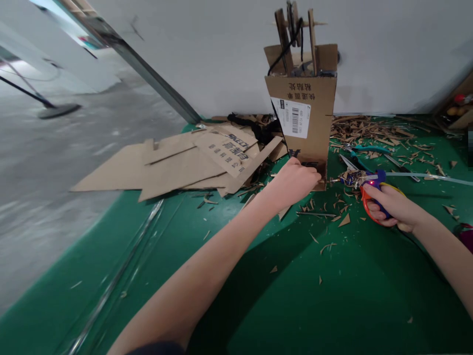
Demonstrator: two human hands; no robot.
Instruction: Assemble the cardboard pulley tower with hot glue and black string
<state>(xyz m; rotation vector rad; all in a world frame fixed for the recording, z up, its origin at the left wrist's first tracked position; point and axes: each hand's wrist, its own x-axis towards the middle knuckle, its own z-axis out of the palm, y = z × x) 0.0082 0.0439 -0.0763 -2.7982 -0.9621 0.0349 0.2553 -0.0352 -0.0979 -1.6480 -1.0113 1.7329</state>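
A tall cardboard box [314, 113] with a white shipping label stands upright on the green table. Two cardboard uprights, a wooden stick and a black cord rise from its top. My left hand [295, 182] is closed at an opening low in the box's front; its fingertips and anything in them are hidden. My right hand [391, 207] grips a blue hot glue gun [377, 180] with an orange trigger and a lit red light. The gun's nozzle points left at the box's lower right corner, slightly apart from it. A clear glue stick [428, 176] sticks out of its back.
Flat cardboard sheets [170, 167] are piled left of the box. Cardboard scraps [365, 129] lie heaped along the wall. Teal-handled pliers [373, 148] and scissor blades [347, 162] lie behind the glue gun. A thin metal rod [316, 214] is in front of the box.
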